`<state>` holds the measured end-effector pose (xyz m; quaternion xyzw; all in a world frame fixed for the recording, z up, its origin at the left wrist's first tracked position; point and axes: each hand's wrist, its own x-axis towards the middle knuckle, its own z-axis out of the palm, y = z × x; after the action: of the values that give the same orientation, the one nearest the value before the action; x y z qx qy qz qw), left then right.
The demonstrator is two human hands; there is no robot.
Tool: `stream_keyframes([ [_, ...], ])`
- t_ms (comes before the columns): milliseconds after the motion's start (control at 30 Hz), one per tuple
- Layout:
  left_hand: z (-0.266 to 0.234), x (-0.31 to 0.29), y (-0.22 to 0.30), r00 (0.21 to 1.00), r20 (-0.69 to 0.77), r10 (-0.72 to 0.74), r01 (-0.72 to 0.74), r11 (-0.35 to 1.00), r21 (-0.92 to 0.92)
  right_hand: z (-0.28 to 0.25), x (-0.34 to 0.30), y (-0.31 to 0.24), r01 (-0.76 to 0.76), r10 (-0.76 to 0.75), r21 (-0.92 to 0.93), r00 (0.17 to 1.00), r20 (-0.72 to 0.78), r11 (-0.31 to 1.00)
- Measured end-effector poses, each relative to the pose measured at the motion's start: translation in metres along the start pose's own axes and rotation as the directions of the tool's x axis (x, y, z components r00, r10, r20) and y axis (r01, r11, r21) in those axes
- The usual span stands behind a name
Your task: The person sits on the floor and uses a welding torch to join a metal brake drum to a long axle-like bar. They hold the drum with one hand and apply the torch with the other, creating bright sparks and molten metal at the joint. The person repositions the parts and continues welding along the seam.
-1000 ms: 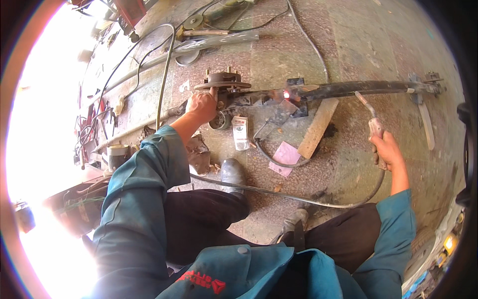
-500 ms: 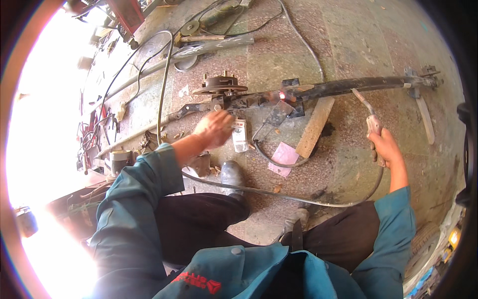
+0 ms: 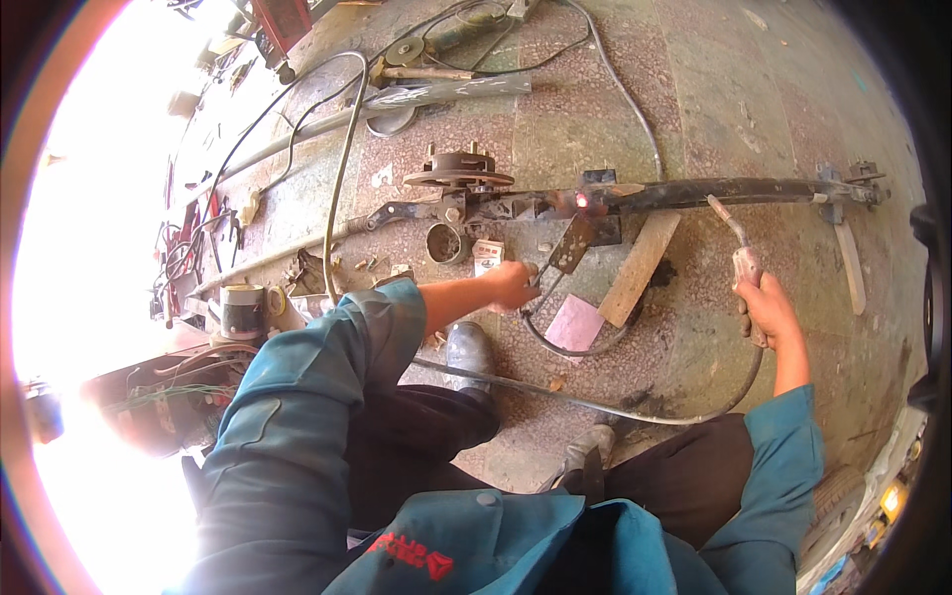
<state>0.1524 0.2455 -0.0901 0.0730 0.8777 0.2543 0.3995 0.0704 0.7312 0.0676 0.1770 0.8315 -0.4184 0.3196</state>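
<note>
My right hand grips a welding torch, its bent nozzle pointing up beside a long dark metal beam. On the beam, a small spot glows red. My left hand is low over the floor with its fingers curled, at the near end of the thin rod handle of a dark rectangular plate. Whether the fingers have closed round that rod is hard to make out. Left of the plate are a small white and red packet and a round metal cup.
A hub with a disc and studs sits at the beam's left part. A wooden board and a pink square sheet lie below the beam. The torch cable crosses before my boots. An angle grinder and pipes lie farther off.
My left hand has moved right, from beside the packet to the plate's rod, uncovering the metal cup. My right hand still holds the torch. The view has shifted slightly.
</note>
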Motion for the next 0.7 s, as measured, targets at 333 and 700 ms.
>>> stream_keyframes([
  [333,-0.033,-0.065,-0.025,0.958,-0.281,0.055,0.059,0.922,0.383,0.012,0.011,-0.007,0.031,-0.03,-0.024,0.999,0.018,0.999],
  [700,-0.127,-0.094,-0.155,0.803,-0.596,0.026,0.265,0.879,0.395,-0.015,0.049,0.047,0.102,-0.061,0.148,0.964,-0.258,0.984],
])
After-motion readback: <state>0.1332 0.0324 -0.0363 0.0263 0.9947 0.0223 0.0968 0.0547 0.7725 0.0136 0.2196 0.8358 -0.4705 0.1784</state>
